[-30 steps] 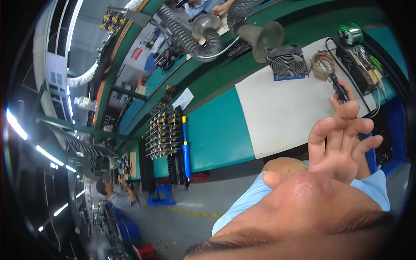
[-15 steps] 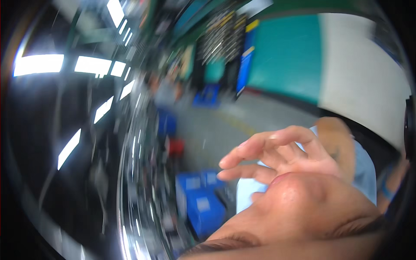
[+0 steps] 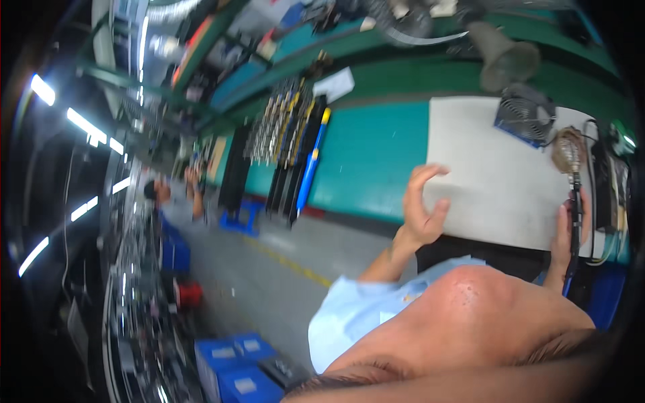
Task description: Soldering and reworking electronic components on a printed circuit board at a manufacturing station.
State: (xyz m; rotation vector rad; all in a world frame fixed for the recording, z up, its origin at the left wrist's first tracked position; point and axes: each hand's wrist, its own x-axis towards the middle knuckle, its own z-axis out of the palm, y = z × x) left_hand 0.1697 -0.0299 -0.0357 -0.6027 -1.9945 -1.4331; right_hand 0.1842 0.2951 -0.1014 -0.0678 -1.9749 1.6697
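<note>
My left hand (image 3: 424, 213) is raised over the near edge of the pale mat (image 3: 484, 181), its fingers curved and apart, with nothing in them. At the right side of the bench, my right hand (image 3: 563, 235) has its fingers on both sides of a slim black-handled tool (image 3: 576, 208). The handle runs down toward me, and its far end meets a coiled metal holder (image 3: 570, 153) on a brownish base. What the tool is I cannot make out for sure. Just beyond the holder stands a small black fan (image 3: 527, 119) with a blue edge.
A grey funnel-shaped duct (image 3: 507, 64) hangs beyond the fan. Black racks (image 3: 285, 158) of slim parts and a blue-yellow bar (image 3: 311, 164) stand on the green bench (image 3: 369, 154). Blue boxes (image 3: 235, 363) and a red container (image 3: 188, 294) sit on the floor; a co-worker (image 3: 178, 198) is farther off.
My left hand has gone from close before me out to the mat. My right hand has reached forward to the black-handled tool. The view has swung, showing more of the bench.
</note>
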